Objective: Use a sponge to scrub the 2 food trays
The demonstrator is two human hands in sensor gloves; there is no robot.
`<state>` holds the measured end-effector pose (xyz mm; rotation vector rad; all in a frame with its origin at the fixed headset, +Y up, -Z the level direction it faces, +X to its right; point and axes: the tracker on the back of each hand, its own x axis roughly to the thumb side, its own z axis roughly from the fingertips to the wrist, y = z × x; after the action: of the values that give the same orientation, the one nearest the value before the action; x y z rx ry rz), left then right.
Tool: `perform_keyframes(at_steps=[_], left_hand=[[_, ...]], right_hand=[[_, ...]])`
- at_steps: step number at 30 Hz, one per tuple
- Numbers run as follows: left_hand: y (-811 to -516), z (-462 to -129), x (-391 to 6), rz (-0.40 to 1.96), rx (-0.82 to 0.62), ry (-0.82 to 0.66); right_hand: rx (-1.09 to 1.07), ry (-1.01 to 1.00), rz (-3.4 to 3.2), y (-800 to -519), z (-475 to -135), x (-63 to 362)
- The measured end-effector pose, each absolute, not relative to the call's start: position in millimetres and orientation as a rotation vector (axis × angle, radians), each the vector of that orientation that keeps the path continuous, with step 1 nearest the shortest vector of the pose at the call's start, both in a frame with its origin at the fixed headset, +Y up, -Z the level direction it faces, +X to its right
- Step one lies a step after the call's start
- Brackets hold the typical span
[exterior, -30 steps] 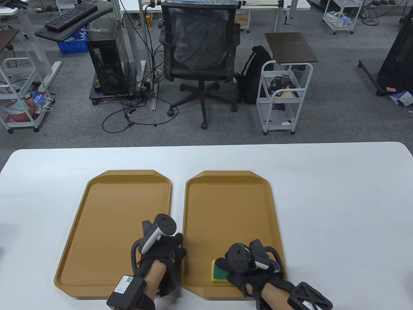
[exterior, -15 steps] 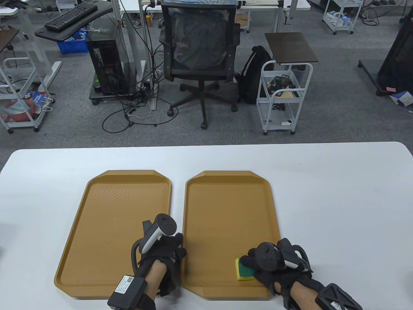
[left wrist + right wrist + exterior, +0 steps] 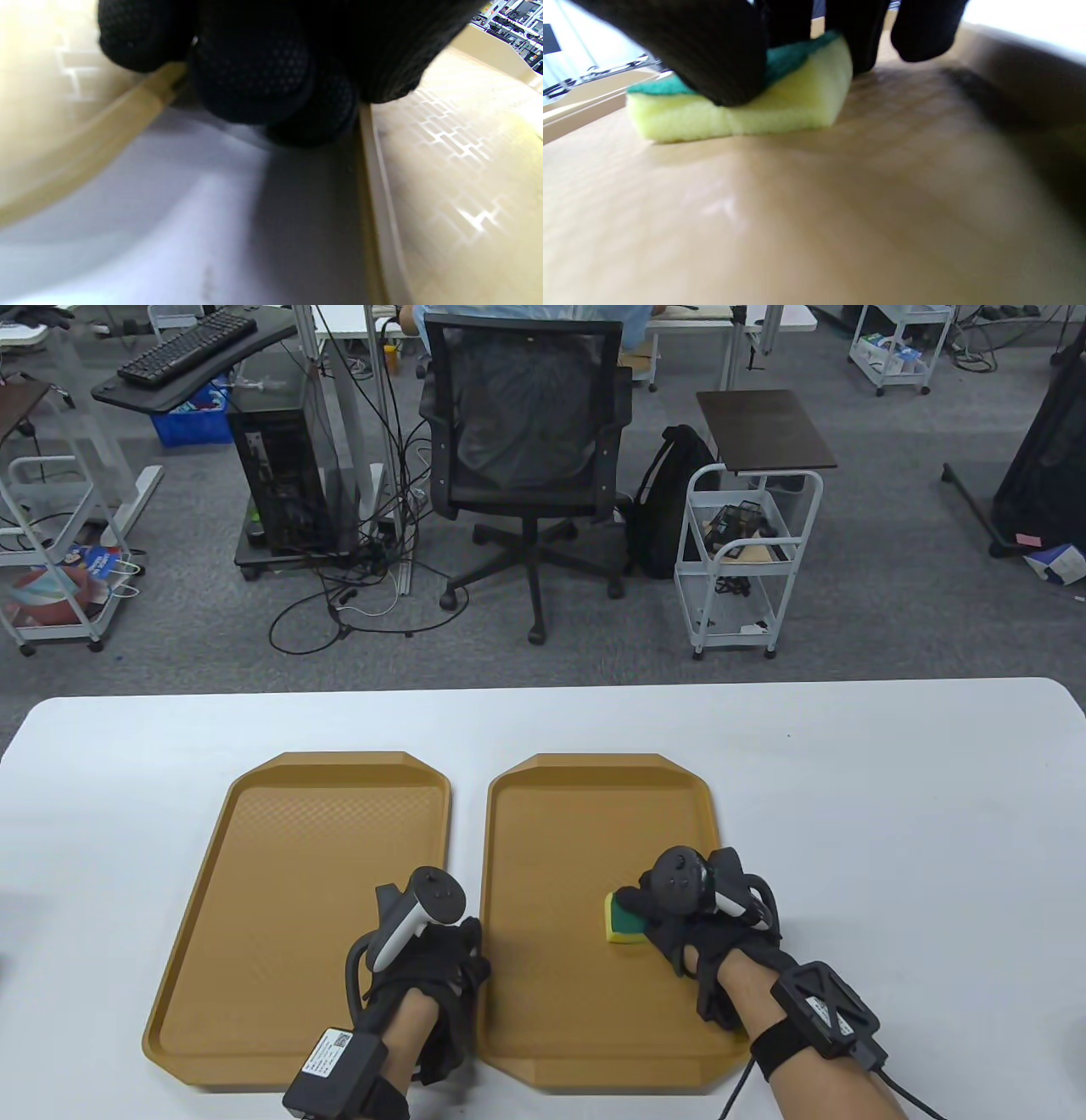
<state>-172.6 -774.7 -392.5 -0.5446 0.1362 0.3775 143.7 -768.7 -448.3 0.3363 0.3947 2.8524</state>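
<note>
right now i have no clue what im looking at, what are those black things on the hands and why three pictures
These are a person's two hands in black sensor gloves, each with a tracker strapped to its back.

One camera looks down at the white table. The other two sit on the wrists, so they show close, blurry views from under each hand.

On the table lie two tan food trays side by side. The right hand has a grip on a yellow and green sponge, pressed onto the right tray. In its wrist view the sponge rests yellow side down.

The left hand holds nothing; it sits at the gap between the trays, over the left tray edge.
</note>
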Motion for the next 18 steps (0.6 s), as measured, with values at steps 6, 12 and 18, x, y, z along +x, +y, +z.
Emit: perform_keyframes(at_steps=[6, 12, 18], left_hand=[[-775, -393, -172, 0.376, -0.545, 0.137], [-775, -393, -172, 0.376, -0.545, 0.136], [-775, -393, -172, 0.378, -0.546, 0.137]], right_hand=[[0.118, 0.377, 2.777, -773, -484, 142], [-0.036, 0.376, 2.728, -774, -516, 135], [-0.104, 0.341, 2.71, -776, -528, 124]])
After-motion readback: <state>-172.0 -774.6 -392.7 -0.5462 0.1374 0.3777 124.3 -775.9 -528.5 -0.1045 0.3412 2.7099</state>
